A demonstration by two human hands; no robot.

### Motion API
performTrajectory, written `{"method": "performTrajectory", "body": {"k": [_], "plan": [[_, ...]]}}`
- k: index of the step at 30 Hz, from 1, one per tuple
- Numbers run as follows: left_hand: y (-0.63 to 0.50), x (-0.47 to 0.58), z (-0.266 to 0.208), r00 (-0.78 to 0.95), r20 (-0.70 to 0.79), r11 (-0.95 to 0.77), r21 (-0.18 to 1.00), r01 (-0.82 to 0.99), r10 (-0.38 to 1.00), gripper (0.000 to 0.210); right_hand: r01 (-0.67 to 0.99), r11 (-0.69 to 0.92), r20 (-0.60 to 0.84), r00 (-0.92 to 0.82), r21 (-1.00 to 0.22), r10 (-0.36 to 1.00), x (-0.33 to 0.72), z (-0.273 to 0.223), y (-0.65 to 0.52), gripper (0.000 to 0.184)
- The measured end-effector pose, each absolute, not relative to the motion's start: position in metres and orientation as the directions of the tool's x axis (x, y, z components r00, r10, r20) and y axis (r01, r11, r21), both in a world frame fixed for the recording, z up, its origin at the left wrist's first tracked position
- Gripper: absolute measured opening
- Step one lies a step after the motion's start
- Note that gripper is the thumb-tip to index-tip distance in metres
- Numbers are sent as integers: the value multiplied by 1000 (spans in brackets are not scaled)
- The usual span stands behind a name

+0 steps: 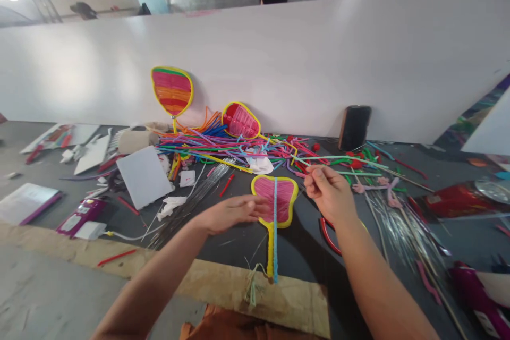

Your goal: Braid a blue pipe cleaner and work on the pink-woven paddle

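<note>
A small pink hand fan (265, 191) with a fuzzy yellow rim and handle lies on the dark table in front of me. A light blue pipe cleaner (275, 234) runs lengthwise over it, down along the handle. My left hand (233, 213) is at the fan's left edge, fingers stretched out, with nothing seen in them. Above and right of the fan, my right hand (329, 191) is closed in a pinch. A pale green pipe cleaner (299, 160) sticks out from its fingertips. A pale tassel (252, 287) hangs by the handle's end.
Behind lies a heap of coloured pipe cleaners (199, 143). A striped fan (172, 90) and a red-pink fan (241, 120) lean at the white partition (279, 53). Further right are a phone (354, 127), red-handled pliers or scissors (330, 236) and a red can (458, 199). Purple glue guns (82, 215) flank the table.
</note>
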State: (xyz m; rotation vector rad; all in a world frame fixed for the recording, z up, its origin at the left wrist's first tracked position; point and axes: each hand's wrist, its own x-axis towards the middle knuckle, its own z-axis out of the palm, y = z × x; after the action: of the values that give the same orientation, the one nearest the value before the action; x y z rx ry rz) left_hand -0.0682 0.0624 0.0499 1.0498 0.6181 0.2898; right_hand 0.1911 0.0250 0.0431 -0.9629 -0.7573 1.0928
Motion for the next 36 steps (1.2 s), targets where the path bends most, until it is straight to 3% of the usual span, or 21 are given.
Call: {"method": "performTrajectory", "body": {"k": [3, 5, 9, 12, 15, 17, 20, 24, 31, 36], "plan": [[39, -33, 43, 800, -422, 692, 722, 13, 426, 41, -295, 115, 42, 245, -948, 969, 181, 35, 23, 23], [28, -20, 41, 773, -458, 734, 679, -15, 439, 35, -273, 103, 35, 245, -957, 969, 179, 31, 21, 24], [18, -15, 38, 715, -484, 739, 670, -68, 504, 26, -371, 92, -23, 293, -924, 956, 174, 26, 21, 33], [13, -11, 34, 663, -477, 705, 701, -110, 577, 32, -494, 26, -93, 214, -869, 972, 161, 28, 19, 36], [4, -5, 25, 583, -430, 545, 838, -27, 689, 37, -590, -27, -132, 136, -807, 982, 148, 32, 15, 31], [-3, -5, 19, 585, -293, 288, 952, 105, 756, 32, -638, -48, -157, 115, -768, 981, 143, 35, 12, 26], [-13, -8, 13, 616, -192, 66, 973, 221, 764, 31, -681, -78, -198, 100, -728, 975, 142, 40, 9, 23], [-20, -15, 17, 603, -292, 218, 956, 195, 743, 38, -672, 14, -140, 174, -740, 975, 146, 50, 6, 21], [-14, -33, 32, 612, -275, 158, 958, 238, 741, 31, -649, 119, -90, 279, -751, 956, 147, 62, 8, 16], [-11, -36, 33, 639, -390, 412, 903, 124, 663, 39, -679, 157, -75, 299, -717, 951, 147, 69, 11, 12]]}}
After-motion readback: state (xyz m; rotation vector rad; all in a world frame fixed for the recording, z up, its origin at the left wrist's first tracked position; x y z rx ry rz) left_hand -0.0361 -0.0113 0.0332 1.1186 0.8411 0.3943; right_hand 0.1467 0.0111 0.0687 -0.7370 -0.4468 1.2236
